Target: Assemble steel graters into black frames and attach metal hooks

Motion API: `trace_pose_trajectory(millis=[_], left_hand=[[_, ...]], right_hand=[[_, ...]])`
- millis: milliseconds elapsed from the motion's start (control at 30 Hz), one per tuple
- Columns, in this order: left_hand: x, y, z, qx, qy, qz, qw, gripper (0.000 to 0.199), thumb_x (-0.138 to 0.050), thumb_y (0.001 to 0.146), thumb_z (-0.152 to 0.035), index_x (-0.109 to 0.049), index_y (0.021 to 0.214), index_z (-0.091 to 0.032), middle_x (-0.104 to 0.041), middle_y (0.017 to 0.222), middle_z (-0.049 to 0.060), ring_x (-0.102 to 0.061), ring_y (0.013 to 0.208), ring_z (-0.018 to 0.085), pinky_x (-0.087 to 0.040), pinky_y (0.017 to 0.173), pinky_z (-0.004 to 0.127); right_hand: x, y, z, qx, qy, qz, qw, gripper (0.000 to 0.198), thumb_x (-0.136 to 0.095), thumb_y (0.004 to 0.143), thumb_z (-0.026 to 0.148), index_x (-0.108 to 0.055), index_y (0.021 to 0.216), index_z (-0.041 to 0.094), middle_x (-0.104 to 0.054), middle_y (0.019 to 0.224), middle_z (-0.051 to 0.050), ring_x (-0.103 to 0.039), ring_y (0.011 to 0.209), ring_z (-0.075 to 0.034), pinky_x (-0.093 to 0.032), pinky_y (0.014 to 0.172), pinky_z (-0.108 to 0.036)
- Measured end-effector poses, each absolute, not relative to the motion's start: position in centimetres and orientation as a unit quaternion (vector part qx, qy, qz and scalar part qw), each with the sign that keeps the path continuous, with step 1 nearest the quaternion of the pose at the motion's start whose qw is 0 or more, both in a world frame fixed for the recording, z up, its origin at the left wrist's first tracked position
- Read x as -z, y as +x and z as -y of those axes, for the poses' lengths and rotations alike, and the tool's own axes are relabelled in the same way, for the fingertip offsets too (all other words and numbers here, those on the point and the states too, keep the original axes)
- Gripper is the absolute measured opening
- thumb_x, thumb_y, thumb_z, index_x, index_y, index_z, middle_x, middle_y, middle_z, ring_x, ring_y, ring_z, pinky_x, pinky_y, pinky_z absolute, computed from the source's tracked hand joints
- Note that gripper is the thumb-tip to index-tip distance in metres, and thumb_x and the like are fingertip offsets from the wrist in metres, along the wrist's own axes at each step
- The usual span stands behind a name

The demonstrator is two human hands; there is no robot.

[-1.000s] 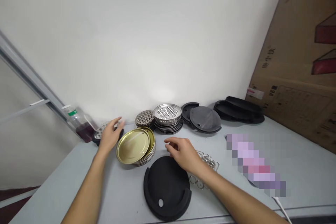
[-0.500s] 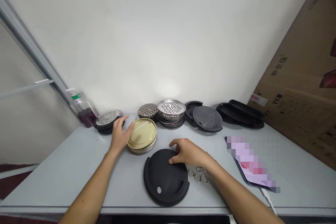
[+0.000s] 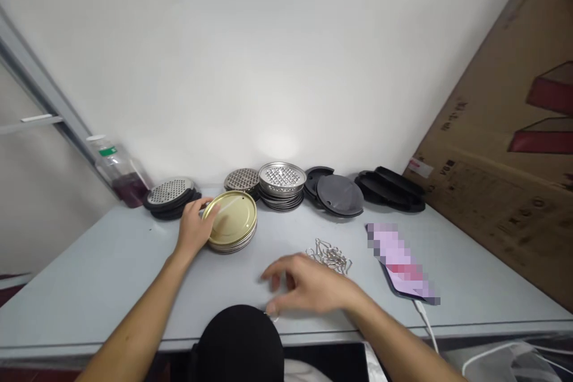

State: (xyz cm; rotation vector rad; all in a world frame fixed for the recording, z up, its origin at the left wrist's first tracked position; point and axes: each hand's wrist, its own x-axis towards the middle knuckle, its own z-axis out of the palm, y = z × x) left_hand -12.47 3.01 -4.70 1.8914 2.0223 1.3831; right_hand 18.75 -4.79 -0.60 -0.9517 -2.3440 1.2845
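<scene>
Closer to the person now, the round matte-black disc (image 3: 240,343) has slid toward them and juts past the near edge of the pale grey table (image 3: 111,265). The left hand (image 3: 197,225) is half spread at the left rim of the stacked round gold metal lids (image 3: 233,219); whether it grips one, I cannot tell. Just beside the disc's far edge, the right hand (image 3: 304,286) is loosely curled, thumb and fingers parted; its hold is unclear.
</scene>
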Motion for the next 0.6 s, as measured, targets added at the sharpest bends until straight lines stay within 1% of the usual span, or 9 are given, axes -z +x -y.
trace_pose_trajectory(millis=[67,100,167,200,300,367,467,533,600], left_hand=[[4.9,-12.4,-3.1,-0.447,0.606,-0.658,0.016,0.045,-0.053,0.085,-0.052,-0.068,0.109,-0.016,-0.065,0.104,0.012,-0.061,0.101,0.026,-0.049,0.093,0.041],[4.8,-12.4,-3.1,-0.445,0.603,-0.662,0.011,0.045,-0.054,0.085,-0.052,-0.067,0.109,-0.016,-0.064,0.104,0.012,-0.061,0.100,0.026,-0.049,0.094,0.041],[4.4,-12.4,-3.1,-0.441,0.599,-0.669,0.000,0.045,-0.056,0.084,-0.051,-0.067,0.110,-0.016,-0.064,0.104,0.012,-0.060,0.100,0.026,-0.047,0.097,0.043],[4.0,-12.4,-2.9,-0.437,0.601,-0.670,-0.005,0.044,-0.058,0.083,-0.050,-0.067,0.110,-0.017,-0.063,0.104,0.012,-0.060,0.101,0.027,-0.045,0.099,0.043],[2.4,-12.4,-2.0,-0.435,0.597,-0.673,-0.039,0.041,-0.062,0.081,-0.046,-0.067,0.111,-0.018,-0.062,0.107,0.012,-0.057,0.107,0.029,-0.042,0.102,0.045],[1.3,-12.5,-1.1,-0.457,0.558,-0.688,-0.083,0.040,-0.063,0.081,-0.045,-0.066,0.112,-0.019,-0.061,0.108,0.012,-0.057,0.108,0.029,-0.042,0.103,0.046],[0.1,-12.9,0.0,-0.495,0.482,-0.710,-0.136,0.039,-0.065,0.081,-0.044,-0.066,0.113,-0.021,-0.059,0.109,0.011,-0.057,0.108,0.029,-0.042,0.103,0.047],[-0.5,-13.1,0.6,-0.514,0.457,-0.710,-0.152,0.036,-0.066,0.081,-0.041,-0.067,0.111,-0.020,-0.060,0.107,0.010,-0.058,0.108,0.028,-0.042,0.104,0.047],[-1.3,-12.8,1.3,-0.544,0.433,-0.699,-0.165,0.035,-0.065,0.083,-0.041,-0.066,0.110,-0.019,-0.061,0.105,0.009,-0.058,0.108,0.027,-0.041,0.105,0.047]], right_hand=[[1.4,17.4,7.6,-0.400,-0.324,0.849,0.118,0.051,-0.076,0.070,0.052,-0.070,0.112,0.024,-0.071,0.089,-0.003,-0.063,0.076,-0.018,-0.044,0.068,-0.026],[1.8,16.7,8.8,-0.368,-0.340,0.859,0.107,0.049,-0.077,0.070,0.051,-0.069,0.111,0.025,-0.070,0.094,-0.004,-0.063,0.079,-0.020,-0.044,0.069,-0.027],[2.4,15.6,10.5,-0.314,-0.372,0.870,0.075,0.034,-0.073,0.076,0.042,-0.068,0.105,0.025,-0.067,0.101,-0.005,-0.064,0.083,-0.023,-0.044,0.073,-0.030],[2.6,15.1,11.0,-0.295,-0.383,0.873,0.062,0.031,-0.072,0.077,0.039,-0.067,0.104,0.024,-0.066,0.103,-0.005,-0.064,0.083,-0.023,-0.045,0.073,-0.031],[2.6,14.1,11.4,-0.275,-0.395,0.875,0.050,0.035,-0.069,0.078,0.032,-0.062,0.111,0.023,-0.063,0.108,-0.008,-0.065,0.087,-0.025,-0.046,0.075,-0.034],[2.5,13.8,11.3,-0.284,-0.388,0.875,0.057,0.038,-0.066,0.077,0.025,-0.060,0.115,0.023,-0.062,0.112,-0.009,-0.064,0.092,-0.026,-0.046,0.078,-0.034],[2.6,13.6,11.4,-0.320,-0.383,0.862,0.091,0.027,-0.066,0.078,0.026,-0.064,0.105,0.022,-0.064,0.106,-0.007,-0.063,0.092,-0.024,-0.045,0.078,-0.032],[2.9,13.6,11.5,-0.376,-0.384,0.835,0.118,0.020,-0.068,0.079,0.036,-0.066,0.093,0.022,-0.066,0.091,-0.003,-0.062,0.081,-0.020,-0.044,0.071,-0.028],[3.0,13.6,11.3,-0.452,-0.373,0.799,0.133,0.021,-0.067,0.081,0.042,-0.066,0.084,0.021,-0.065,0.078,0.000,-0.058,0.068,-0.015,-0.041,0.059,-0.024]])
